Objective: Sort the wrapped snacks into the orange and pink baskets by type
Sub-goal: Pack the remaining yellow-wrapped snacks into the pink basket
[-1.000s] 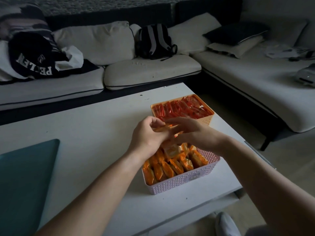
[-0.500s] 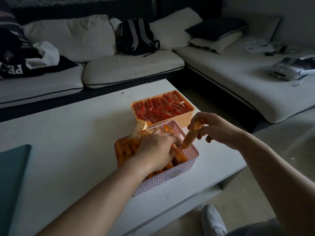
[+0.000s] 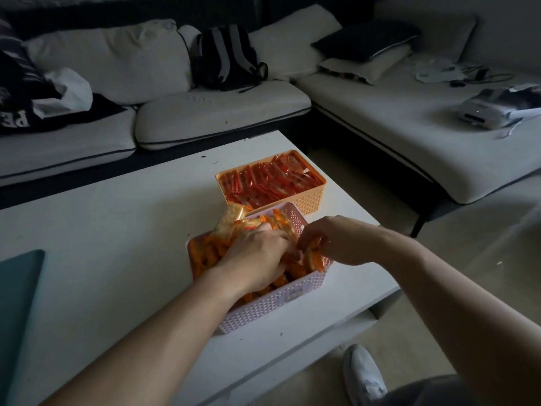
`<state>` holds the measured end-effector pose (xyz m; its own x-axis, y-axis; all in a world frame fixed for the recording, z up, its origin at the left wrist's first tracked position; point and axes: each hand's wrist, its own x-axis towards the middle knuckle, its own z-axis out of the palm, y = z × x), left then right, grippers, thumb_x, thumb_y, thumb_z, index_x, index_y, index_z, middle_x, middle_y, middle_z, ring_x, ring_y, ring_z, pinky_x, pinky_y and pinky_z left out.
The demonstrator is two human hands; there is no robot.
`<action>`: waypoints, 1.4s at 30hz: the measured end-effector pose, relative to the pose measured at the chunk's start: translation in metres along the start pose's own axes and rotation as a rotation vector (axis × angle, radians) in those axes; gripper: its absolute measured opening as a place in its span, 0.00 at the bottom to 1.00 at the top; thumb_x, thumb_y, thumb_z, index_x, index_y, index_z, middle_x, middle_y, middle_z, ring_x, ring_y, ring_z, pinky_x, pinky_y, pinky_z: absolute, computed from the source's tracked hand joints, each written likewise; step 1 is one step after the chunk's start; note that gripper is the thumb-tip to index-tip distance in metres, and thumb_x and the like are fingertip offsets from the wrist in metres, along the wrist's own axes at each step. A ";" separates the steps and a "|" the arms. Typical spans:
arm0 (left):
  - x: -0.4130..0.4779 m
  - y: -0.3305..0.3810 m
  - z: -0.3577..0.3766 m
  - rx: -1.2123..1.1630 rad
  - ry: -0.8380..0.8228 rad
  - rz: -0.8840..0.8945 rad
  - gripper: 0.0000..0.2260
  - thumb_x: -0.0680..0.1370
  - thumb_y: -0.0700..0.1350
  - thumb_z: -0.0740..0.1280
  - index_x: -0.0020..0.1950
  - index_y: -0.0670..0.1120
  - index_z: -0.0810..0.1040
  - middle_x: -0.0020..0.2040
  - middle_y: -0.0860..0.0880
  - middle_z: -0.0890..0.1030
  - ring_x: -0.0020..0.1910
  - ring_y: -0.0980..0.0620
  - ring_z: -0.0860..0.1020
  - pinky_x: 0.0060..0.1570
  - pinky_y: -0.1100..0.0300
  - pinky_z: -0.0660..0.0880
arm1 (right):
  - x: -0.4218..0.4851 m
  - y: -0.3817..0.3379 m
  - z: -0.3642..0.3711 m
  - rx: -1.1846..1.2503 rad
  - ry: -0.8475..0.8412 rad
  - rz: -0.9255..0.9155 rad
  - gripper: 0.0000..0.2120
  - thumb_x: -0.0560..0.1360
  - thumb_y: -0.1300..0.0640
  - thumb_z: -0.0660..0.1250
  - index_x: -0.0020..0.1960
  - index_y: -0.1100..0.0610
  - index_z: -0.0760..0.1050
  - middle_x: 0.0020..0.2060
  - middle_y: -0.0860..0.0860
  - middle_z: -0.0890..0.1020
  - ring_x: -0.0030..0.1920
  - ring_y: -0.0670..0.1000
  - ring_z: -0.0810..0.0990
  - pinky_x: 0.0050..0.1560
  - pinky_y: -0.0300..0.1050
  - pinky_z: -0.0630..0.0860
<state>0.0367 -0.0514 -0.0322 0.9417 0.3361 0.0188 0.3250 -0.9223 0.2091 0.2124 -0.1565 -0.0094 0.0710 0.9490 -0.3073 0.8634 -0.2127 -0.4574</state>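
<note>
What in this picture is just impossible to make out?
- Head view: the left hand covers the orange snacks beneath it in the pink basket.
- Wrapper print: too dim and small to read.
- The teal object: cut off by the left edge.
- The right hand: fingertips curl out of sight.

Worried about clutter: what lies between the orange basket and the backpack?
Head view: only bare white table top, then the sofa seat cushion, between orange basket and backpack.
</note>
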 end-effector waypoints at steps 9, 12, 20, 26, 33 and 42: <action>-0.014 -0.034 -0.020 -0.011 0.161 -0.428 0.17 0.77 0.58 0.69 0.65 0.58 0.74 0.63 0.55 0.75 0.59 0.49 0.73 0.55 0.51 0.76 | 0.012 -0.002 0.013 -0.073 0.069 0.034 0.18 0.80 0.55 0.69 0.69 0.49 0.75 0.60 0.45 0.82 0.52 0.48 0.83 0.45 0.37 0.82; -0.017 -0.037 -0.020 -0.150 0.122 -0.443 0.22 0.76 0.58 0.72 0.68 0.57 0.73 0.62 0.54 0.75 0.58 0.49 0.76 0.56 0.47 0.77 | 0.016 -0.004 0.016 -0.063 0.119 0.070 0.21 0.77 0.57 0.72 0.68 0.51 0.73 0.56 0.48 0.83 0.49 0.49 0.84 0.42 0.39 0.84; -0.019 -0.040 -0.025 -0.327 0.037 -0.491 0.29 0.69 0.55 0.80 0.68 0.60 0.73 0.64 0.51 0.73 0.60 0.47 0.75 0.61 0.44 0.76 | 0.022 -0.024 0.008 -0.048 0.432 0.053 0.12 0.80 0.52 0.69 0.61 0.53 0.77 0.48 0.45 0.80 0.42 0.44 0.81 0.38 0.35 0.80; -0.018 -0.038 -0.032 -0.505 0.262 -0.469 0.16 0.68 0.50 0.81 0.50 0.56 0.79 0.51 0.54 0.81 0.50 0.52 0.79 0.46 0.57 0.75 | 0.027 -0.046 0.007 0.382 0.293 -0.123 0.20 0.78 0.53 0.70 0.70 0.50 0.74 0.55 0.43 0.79 0.52 0.44 0.81 0.50 0.38 0.81; -0.003 -0.010 -0.036 -0.962 0.435 -0.477 0.15 0.72 0.53 0.78 0.54 0.51 0.81 0.50 0.54 0.84 0.51 0.53 0.83 0.51 0.50 0.84 | 0.019 -0.039 -0.018 0.232 0.393 -0.172 0.31 0.71 0.54 0.78 0.71 0.46 0.72 0.58 0.40 0.75 0.54 0.43 0.77 0.48 0.35 0.78; 0.017 -0.016 0.005 -0.201 0.034 -0.216 0.15 0.82 0.41 0.62 0.60 0.59 0.80 0.68 0.55 0.77 0.60 0.50 0.78 0.45 0.67 0.77 | 0.024 0.004 -0.016 0.302 0.572 0.009 0.27 0.71 0.59 0.78 0.67 0.49 0.73 0.58 0.47 0.78 0.55 0.50 0.79 0.45 0.40 0.81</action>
<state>0.0483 -0.0314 -0.0401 0.8480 0.5298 -0.0148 0.4904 -0.7737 0.4011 0.2258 -0.1308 -0.0053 0.4046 0.9033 0.1429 0.6888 -0.1982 -0.6973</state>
